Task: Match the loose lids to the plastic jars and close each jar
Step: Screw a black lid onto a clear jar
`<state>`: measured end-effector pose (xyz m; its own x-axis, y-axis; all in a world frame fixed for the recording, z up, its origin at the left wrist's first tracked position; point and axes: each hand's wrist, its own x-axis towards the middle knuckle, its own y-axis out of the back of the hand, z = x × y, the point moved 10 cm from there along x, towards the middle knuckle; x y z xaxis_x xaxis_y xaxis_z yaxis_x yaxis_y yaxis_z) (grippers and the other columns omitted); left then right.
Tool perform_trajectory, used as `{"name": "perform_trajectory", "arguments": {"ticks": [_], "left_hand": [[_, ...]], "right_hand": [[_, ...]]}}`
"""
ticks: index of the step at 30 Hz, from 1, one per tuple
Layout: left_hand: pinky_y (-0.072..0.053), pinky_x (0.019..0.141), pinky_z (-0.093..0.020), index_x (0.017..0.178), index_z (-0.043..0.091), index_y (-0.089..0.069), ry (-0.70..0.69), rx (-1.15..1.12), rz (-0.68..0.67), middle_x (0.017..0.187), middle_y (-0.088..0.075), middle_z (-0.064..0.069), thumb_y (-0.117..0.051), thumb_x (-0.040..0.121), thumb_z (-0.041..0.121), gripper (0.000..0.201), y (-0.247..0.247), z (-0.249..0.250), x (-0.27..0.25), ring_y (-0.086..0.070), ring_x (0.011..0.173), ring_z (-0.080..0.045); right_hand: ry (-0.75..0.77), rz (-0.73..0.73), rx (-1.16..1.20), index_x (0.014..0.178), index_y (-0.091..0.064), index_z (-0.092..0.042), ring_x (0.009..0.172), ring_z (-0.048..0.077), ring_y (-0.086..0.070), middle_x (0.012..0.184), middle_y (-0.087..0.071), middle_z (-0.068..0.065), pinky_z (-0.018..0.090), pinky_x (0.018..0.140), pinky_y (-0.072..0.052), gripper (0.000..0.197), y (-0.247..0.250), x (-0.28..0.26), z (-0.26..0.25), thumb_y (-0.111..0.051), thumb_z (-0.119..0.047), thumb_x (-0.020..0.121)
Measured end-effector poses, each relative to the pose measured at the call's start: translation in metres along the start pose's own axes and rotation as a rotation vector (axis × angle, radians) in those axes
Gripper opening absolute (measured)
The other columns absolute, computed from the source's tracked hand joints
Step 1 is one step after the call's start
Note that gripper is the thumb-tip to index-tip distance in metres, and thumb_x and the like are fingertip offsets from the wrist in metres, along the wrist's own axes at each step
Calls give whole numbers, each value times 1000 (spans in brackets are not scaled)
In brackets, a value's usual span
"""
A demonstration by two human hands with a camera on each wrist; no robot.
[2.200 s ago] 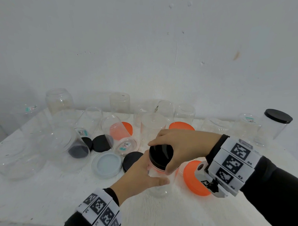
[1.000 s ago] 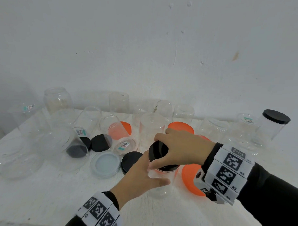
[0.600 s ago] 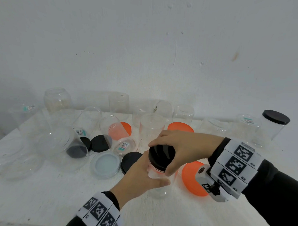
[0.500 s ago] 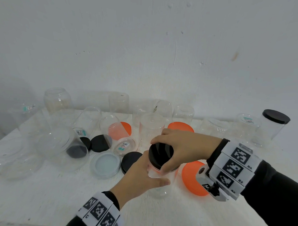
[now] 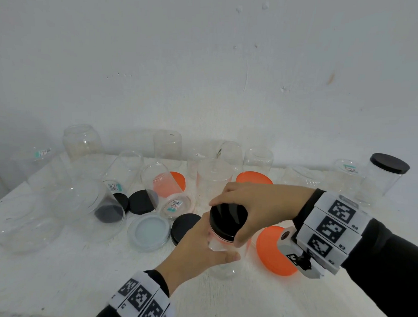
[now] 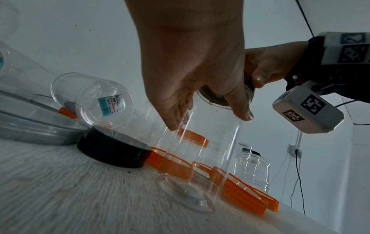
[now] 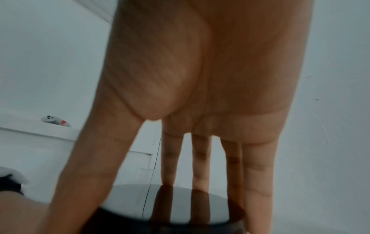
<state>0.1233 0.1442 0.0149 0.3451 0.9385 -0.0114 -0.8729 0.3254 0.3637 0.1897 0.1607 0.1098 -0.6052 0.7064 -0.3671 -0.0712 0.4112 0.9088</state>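
Note:
A clear plastic jar (image 5: 225, 265) stands upright on the white table (image 5: 57, 271) near its front middle. My left hand (image 5: 200, 248) grips its upper wall, thumb toward me. A black lid (image 5: 227, 218) sits on the jar's mouth. My right hand (image 5: 251, 207) reaches over from the right with thumb and fingers curled round the lid's rim. In the left wrist view the jar (image 6: 200, 158) shows under my left hand (image 6: 192, 79), the right hand (image 6: 266, 63) on the lid. The right wrist view looks down my right hand (image 7: 200, 110) to the black lid (image 7: 130, 204).
Loose lids lie left of the jar: black ones (image 5: 184, 226) (image 5: 141, 201), a clear one (image 5: 148, 232). Orange lids (image 5: 273, 250) (image 5: 253, 177) lie right and behind. Several open clear jars stand or lie across the back and left. A black-lidded jar (image 5: 382, 178) stands far right.
My right hand has been turning on the black lid, regripping it between frames. The left hand and the jar have stayed in place.

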Motion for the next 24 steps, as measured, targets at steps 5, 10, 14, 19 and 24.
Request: {"name": "perform_trajectory", "arguments": {"ticks": [5, 10, 14, 19, 24], "left_hand": [[-43, 102, -23, 131, 51, -32, -7, -30, 6, 124, -54, 30, -82, 59, 53, 87, 0, -1, 0, -49, 118, 7], [-41, 89, -10, 120, 61, -31, -4, -22, 4, 119, -50, 40, -82, 58, 56, 80, 0, -1, 1, -46, 114, 17], [-38, 77, 3, 106, 76, -27, -2, 0, 6, 112, -45, 50, -80, 59, 54, 74, 1, 0, 0, -42, 107, 27], [-39, 81, -3, 114, 67, -28, 2, 3, 11, 114, -48, 46, -80, 57, 58, 77, 1, -2, 0, -44, 108, 24], [-42, 93, -15, 122, 61, -29, 4, -9, 0, 122, -52, 33, -81, 59, 54, 82, -1, -3, 1, -48, 116, 12]], "right_hand": [[-140, 115, -68, 125, -43, -30, 96, 16, -53, 108, -42, -10, 31, 75, -50, 75, 1, 2, 9, -64, -74, 68], [-80, -5, -7, 143, -29, -40, 116, 14, -43, 124, -38, -11, 32, 91, -46, 85, -2, 2, 5, -73, -57, 72], [20, -20, 15, 140, -37, -44, 122, 14, -41, 129, -38, -12, 34, 98, -45, 74, 0, 1, -5, -76, -43, 77], [-60, 33, -37, 135, -37, -41, 107, 16, -49, 114, -38, -13, 34, 86, -50, 73, 0, 3, 1, -70, -62, 72], [-118, 85, -30, 131, -37, -38, 98, 16, -51, 110, -40, -10, 27, 71, -45, 75, 0, 5, 7, -67, -70, 70]]}}
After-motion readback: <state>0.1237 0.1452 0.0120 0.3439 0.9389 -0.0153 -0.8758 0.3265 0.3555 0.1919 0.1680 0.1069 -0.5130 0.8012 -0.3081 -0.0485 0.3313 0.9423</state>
